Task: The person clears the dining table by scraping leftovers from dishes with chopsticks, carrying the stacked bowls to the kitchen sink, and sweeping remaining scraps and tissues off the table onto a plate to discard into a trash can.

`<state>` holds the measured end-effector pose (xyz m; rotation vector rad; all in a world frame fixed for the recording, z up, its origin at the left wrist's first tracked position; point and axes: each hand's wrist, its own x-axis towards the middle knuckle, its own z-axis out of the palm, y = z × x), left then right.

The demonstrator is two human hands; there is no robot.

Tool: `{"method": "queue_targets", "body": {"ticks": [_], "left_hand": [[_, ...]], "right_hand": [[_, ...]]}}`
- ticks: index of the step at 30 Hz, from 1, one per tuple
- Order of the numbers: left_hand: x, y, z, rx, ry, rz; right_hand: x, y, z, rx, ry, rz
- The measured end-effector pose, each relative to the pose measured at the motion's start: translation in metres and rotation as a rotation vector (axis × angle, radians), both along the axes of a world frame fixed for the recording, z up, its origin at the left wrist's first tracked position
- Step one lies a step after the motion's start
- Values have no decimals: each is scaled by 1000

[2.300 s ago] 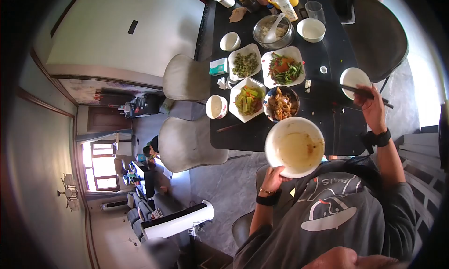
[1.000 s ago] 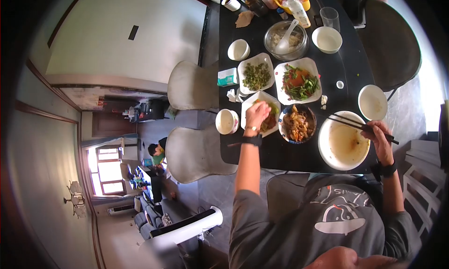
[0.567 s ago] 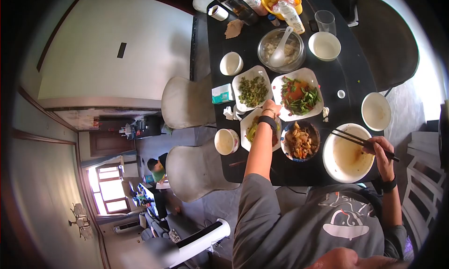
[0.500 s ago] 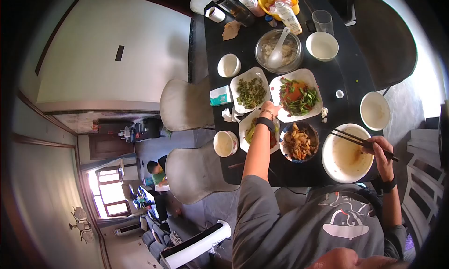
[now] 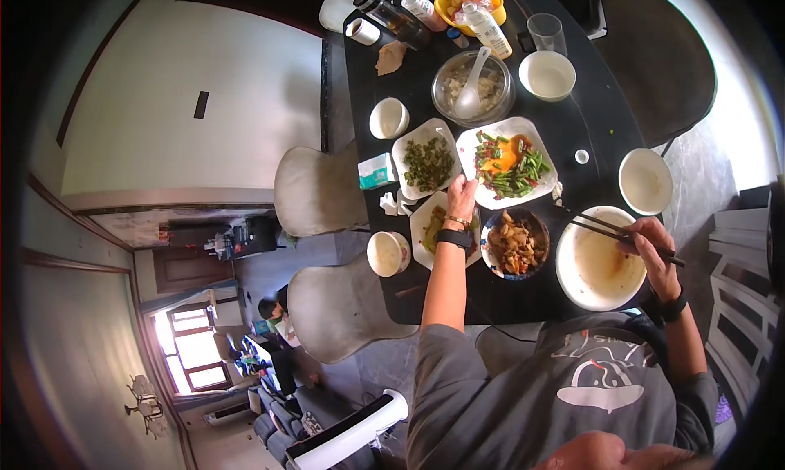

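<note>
My left hand point(image 5: 462, 198) reaches over the dish of light-green vegetables point(image 5: 427, 229) and pinches the near rim of the white plate of green beans and red peppers point(image 5: 468, 147). Chopsticks point(image 5: 601, 227) are in my right hand point(image 5: 650, 245), which is closed at the right rim of the large white bowl point(image 5: 579, 286). That bowl stands on the table and has a little liquid and residue inside. Between my hands is the patterned bowl of browned food point(image 5: 515, 243). The plate of chopped greens point(image 5: 427, 161) lies left of the bean plate.
Farther back on the black table point(image 5: 601, 176) are a glass bowl with a white spoon point(image 5: 470, 98), a white bowl point(image 5: 547, 76), bottles point(image 5: 488, 30) and a yellow basket point(image 5: 447, 4). Another bowl point(image 5: 645, 182) stands right. Chairs point(image 5: 315, 190) flank the table; a person point(image 5: 270, 309) is far left.
The large bowl, earlier held up by my left hand, now stands on the table. My left hand has moved to the bean plate and gripped its rim. The chopsticks remain in my right hand.
</note>
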<state>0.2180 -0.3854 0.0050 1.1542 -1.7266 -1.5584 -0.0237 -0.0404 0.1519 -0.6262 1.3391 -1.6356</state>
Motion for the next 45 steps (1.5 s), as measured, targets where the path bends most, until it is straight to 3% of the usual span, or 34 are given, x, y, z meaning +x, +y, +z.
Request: {"method": "queue_targets", "body": {"ticks": [3, 6, 10, 18, 23, 32, 45], "left_hand": [[6, 11, 11, 80, 138, 48], [21, 39, 61, 153, 317, 130], [59, 80, 98, 59, 282, 220], [132, 227, 105, 125, 252, 614], [143, 284, 83, 121, 325, 782], [142, 300, 74, 141, 321, 811], [121, 289, 100, 170, 327, 808]], "right_hand": [[-1, -1, -1, -16, 65, 25], [0, -4, 11, -21, 182, 78], [16, -15, 29, -85, 135, 105], [67, -18, 37, -305, 303, 717], [87, -17, 28, -440, 460, 832], [84, -10, 8, -426, 498, 728], [70, -11, -1, -437, 596, 618]]}}
